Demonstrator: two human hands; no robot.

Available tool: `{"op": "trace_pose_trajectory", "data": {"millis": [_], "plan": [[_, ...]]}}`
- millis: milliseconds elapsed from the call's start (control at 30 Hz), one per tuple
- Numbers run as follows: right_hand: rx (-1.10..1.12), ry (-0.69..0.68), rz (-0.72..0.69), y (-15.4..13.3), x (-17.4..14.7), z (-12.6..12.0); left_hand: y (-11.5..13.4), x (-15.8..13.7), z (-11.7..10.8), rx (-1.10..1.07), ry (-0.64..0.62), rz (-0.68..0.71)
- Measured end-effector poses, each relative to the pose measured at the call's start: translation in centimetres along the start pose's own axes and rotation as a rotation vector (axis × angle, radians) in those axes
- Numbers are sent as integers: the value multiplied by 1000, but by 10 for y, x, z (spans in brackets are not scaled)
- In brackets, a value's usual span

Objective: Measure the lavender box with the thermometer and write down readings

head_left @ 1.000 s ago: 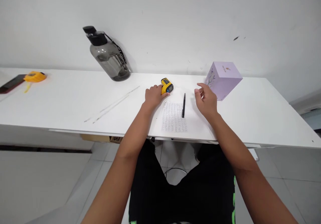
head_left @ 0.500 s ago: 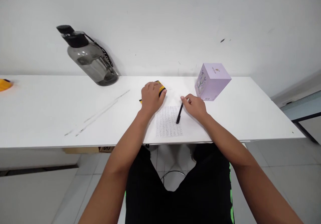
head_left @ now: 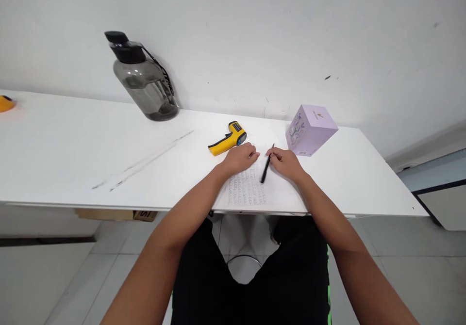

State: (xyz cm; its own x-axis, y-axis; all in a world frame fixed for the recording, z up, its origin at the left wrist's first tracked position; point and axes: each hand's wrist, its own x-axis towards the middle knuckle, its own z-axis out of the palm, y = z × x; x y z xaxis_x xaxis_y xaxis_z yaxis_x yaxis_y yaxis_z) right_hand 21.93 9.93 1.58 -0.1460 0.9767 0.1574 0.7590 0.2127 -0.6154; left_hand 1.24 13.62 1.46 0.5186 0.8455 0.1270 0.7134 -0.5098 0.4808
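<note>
On the white table lies a sheet of paper [head_left: 245, 191] covered with rows of handwriting. My left hand [head_left: 241, 158] rests on its far part, fingers curled in, and nothing shows in its grip. Just beyond that hand, a yellow and black infrared thermometer [head_left: 227, 141] lies on its side, apart from the fingers. My right hand [head_left: 286, 164] pinches a black pen [head_left: 266, 168] between thumb and fingers, over the right side of the paper. The pen's thin tip points away from me and its thicker end towards me.
A lilac box [head_left: 312, 130] stands just beyond my right hand. Further left, a grey water bottle [head_left: 147, 89] with a black lid stands by the wall. A yellow-orange object [head_left: 5, 103] is cut off at the far left. Dark scuff marks run across the table [head_left: 73, 160].
My left hand has let go of the thermometer and come nearer and to the right, onto the paper. The right hand still holds the pen. The camera view has tilted slightly.
</note>
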Motion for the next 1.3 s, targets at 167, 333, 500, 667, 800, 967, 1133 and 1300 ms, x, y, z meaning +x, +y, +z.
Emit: {"op": "trace_pose_trajectory", "data": {"millis": [167, 333, 500, 667, 800, 967, 1133, 1300], "plan": [[117, 68, -192, 3, -4, 0, -3, 1, -3, 81, -37, -20], [246, 163, -80, -4, -5, 10, -2, 7, -1, 216, -7, -77], [767, 38, 52, -1, 9, 21, 3, 12, 1, 282, -42, -113], [642, 115, 101, -1, 7, 18, -1, 15, 5, 284, -36, -90], [653, 90, 140, 1, 7, 14, -1, 15, 5, 313, -48, -75], [676, 76, 185, 3, 8, 11, 0, 17, 2, 340, -72, -92], [528, 51, 133, 1, 5, 13, -1, 17, 0, 335, -72, -97], [444, 106, 141, -2, 2, 18, -2, 16, 1, 308, -44, -85]]}}
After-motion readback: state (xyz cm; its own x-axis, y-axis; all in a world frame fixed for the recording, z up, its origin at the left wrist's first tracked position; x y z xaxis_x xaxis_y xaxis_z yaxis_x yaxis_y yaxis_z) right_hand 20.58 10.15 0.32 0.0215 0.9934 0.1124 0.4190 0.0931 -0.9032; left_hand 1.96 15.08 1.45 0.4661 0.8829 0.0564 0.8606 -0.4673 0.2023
